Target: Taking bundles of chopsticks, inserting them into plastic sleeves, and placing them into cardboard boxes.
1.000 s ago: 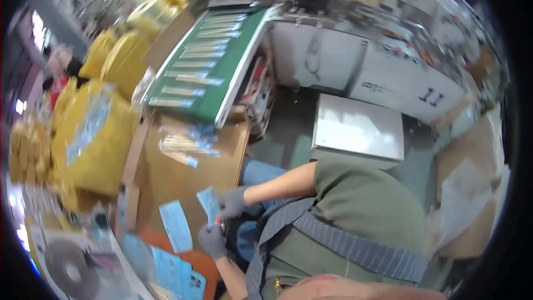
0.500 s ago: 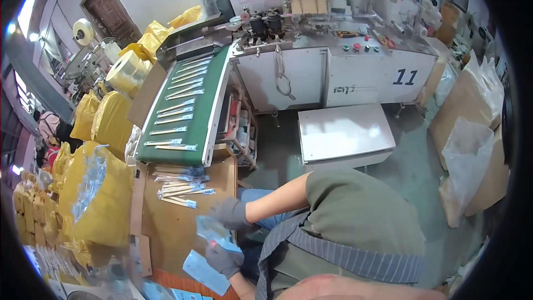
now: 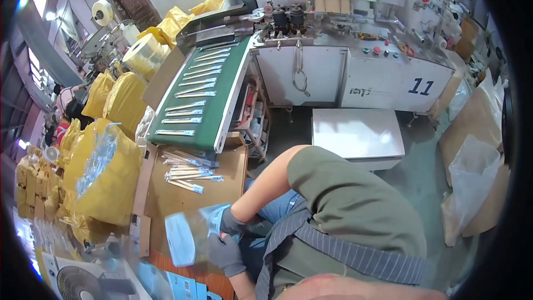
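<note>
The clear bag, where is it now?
In the head view the bag is at lower left, held by both gloved hands over the brown table, below the green conveyor.

We are working in a packaging factory: beyond our gloved left hand (image 3: 225,255) a green conveyor belt (image 3: 200,100) is carrying wrapped sticks from a grey packing machine (image 3: 355,50), with yellow sacks (image 3: 105,172) piling up alongside.
</note>
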### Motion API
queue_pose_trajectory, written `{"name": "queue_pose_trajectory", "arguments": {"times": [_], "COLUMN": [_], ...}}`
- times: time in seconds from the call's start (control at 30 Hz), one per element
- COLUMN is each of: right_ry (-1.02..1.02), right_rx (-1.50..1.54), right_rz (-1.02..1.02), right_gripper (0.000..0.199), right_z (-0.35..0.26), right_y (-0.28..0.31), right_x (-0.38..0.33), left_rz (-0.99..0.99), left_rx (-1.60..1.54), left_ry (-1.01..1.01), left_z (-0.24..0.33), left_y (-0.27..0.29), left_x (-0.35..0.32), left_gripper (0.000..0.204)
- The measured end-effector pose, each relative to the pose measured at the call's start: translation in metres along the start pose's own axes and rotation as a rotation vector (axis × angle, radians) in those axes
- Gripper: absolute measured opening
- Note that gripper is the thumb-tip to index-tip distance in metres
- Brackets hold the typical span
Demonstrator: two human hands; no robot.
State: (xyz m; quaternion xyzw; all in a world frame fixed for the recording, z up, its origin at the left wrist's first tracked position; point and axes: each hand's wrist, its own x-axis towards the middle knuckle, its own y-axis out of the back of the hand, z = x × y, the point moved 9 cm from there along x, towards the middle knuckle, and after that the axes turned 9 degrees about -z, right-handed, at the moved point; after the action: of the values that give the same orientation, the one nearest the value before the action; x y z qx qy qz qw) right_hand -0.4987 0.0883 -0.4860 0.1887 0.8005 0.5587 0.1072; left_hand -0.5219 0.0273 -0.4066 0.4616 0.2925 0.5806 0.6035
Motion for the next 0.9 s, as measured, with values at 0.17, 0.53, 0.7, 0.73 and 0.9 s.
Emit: {"name": "queue_pose_trajectory", "arguments": {"times": [0.17,0.53,0.7,0.73,0.9], "right_ry": [0.055,0.329,0.249,0.246,0.365], "right_rx": [0.049,0.497,0.457,0.494,0.898], "right_rz": [-0.022,0.255,0.081,-0.024,-0.267], "right_gripper": [0.023,0.037,0.041,0.040,0.034], "right_z": [-0.048,-0.117,-0.052,-0.054,-0.051], "right_y": [0.104,0.175,0.077,0.067,0.130], "right_x": [-0.004,0.036,0.086,0.101,0.083], "left_rz": [0.175,0.703,0.594,0.585,0.546], "left_rx": [-0.039,0.306,0.151,0.172,0.218], "left_ry": [0.069,-0.407,-0.011,0.022,0.106], "left_z": [-0.031,0.033,-0.077,-0.081,-0.129], "left_y": [0.067,0.183,0.125,0.121,0.098], "left_x": [0.005,-0.046,-0.031,-0.031,-0.029], "left_gripper": [0.019,0.017,0.014,0.014,0.012]}}
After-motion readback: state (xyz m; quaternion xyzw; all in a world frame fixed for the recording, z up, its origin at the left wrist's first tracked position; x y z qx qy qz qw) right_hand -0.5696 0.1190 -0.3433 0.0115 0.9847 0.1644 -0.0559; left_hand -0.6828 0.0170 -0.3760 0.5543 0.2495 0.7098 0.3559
